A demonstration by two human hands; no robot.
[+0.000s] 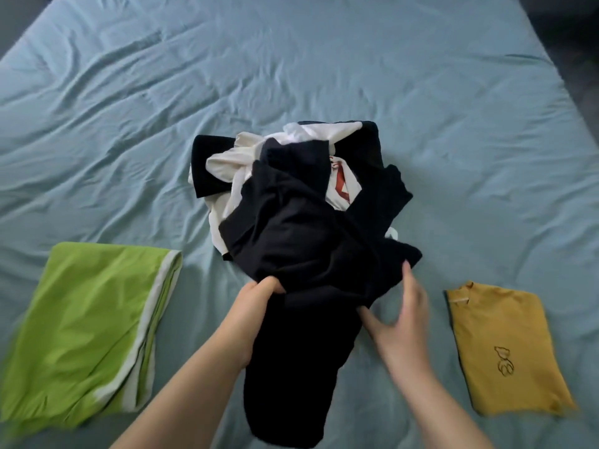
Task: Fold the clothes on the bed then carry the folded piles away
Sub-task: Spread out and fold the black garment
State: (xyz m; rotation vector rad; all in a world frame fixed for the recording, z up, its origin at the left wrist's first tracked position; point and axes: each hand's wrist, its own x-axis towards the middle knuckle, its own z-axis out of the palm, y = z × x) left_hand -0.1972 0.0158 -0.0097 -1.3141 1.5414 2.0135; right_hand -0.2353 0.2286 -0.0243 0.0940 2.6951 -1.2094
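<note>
Two hands meet the black garment, limp, light cloth trailing off the heap toward the bed's near edge: left hand clutches a fold, right hand splayed, merely brushing it, which looks best regripped at a hem.

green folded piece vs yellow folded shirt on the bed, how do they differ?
Marks: the green folded piece has a white band along one edge; the yellow folded shirt carries a small dark outline drawing. Size: the green one covers more of the blue sheet than the yellow one. Side: green lies on the person's left, yellow on the right. Shared: both lie folded flat on the sheet.
</note>
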